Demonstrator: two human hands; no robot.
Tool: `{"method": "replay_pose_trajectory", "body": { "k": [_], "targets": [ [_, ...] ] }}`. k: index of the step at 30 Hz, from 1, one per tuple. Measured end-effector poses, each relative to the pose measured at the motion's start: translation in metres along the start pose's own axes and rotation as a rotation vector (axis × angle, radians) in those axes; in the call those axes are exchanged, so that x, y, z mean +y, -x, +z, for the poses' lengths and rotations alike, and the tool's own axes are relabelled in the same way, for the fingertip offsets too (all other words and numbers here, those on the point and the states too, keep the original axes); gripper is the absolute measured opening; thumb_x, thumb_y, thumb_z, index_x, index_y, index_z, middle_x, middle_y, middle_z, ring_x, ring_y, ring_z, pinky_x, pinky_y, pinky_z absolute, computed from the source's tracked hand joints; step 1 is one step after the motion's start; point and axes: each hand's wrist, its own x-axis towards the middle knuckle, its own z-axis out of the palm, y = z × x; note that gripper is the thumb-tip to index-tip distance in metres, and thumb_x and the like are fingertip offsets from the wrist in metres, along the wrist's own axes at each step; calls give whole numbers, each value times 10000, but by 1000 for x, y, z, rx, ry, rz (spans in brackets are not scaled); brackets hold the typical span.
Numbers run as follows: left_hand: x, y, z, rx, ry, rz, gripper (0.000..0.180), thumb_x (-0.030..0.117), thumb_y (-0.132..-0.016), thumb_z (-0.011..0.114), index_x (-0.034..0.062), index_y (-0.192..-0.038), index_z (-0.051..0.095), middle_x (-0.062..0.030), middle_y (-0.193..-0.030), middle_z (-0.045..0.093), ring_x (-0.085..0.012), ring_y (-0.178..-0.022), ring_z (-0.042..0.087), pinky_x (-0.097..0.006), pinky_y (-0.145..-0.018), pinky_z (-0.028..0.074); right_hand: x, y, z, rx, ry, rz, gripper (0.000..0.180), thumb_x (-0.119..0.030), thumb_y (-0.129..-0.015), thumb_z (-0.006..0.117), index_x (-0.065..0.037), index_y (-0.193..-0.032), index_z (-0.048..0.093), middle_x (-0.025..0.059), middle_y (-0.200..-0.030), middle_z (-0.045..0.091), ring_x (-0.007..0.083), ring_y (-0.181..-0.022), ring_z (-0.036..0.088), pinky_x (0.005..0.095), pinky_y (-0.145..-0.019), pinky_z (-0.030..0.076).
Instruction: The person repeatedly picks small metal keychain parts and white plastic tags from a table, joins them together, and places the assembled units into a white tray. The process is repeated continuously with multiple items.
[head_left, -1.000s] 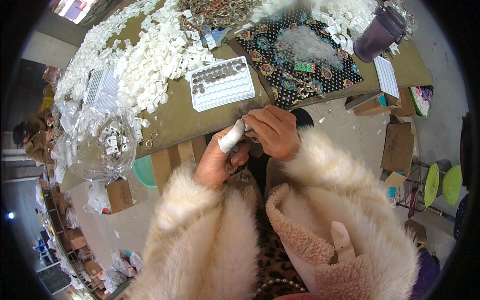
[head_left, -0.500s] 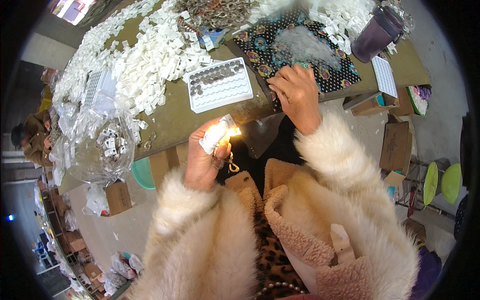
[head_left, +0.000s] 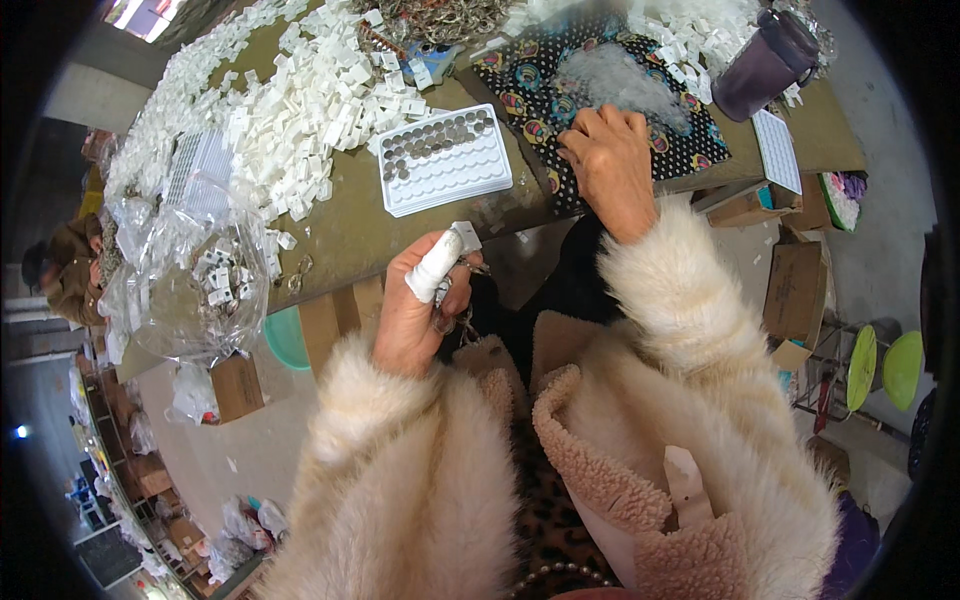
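My left hand is closed round a small white plastic keychain light with a metal chain and ring hanging from it. The thumb wears a white wrapping. No glow shows from the light. My right hand rests over a black patterned cloth at the near side of a heap of small clear pieces. Its fingers are bent and close together, with their tips hidden. Between the hands, farther back, lies a white tray with rows of button cells in its far part.
White plastic pieces are heaped across the left of the table, beside a clear bag of keychains. Metal chains lie at the back. A dark bottle and another white tray stand right. Cardboard boxes are below. A person sits far left.
The yellow glow at my left hand has gone out. My right hand has shifted slightly farther away over the cloth, and the green piece by its fingers is no longer visible.
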Motion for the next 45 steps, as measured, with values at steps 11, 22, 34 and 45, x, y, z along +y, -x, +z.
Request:
{"method": "replay_pose_trajectory", "body": {
  "k": [11,22,34,45],
  "targets": [
    [3,-1,3,-63,-74,40,287,314,-963,689,60,-1096,683,25,-793,657,-7,-510,462,-167,-449,315,-21,-3,-31,-214,-1229,574,108,17,-884,699,10,-988,729,36,-926,724,85,-850,628,236,-760,497],
    [11,-9,22,-129,-126,-12,363,354,-968,699,18,-1101,726,21,-822,678,8,-523,447,-177,-452,317,-65,-1,-31,-76,-1283,283,90,22,-876,666,12,-965,652,70,-941,653,163,-875,628,282,-802,502],
    [3,-12,15,-132,-121,32,338,329,-992,664,-7,-966,696,27,-583,528,-31,-470,397,-214,-460,278,-71,6,-26,-54,-1316,324,97,50,-859,662,-29,-914,649,65,-873,664,160,-763,627,295,-683,497],
    [2,-14,12,-165,-147,-1,379,401,-975,677,25,-927,683,29,-549,499,-33,-453,388,-208,-439,250,-73,10,-16,-26,-1081,158,161,44,-801,625,-52,-919,571,105,-840,599,305,-752,590,376,-686,447]
  ]
}}
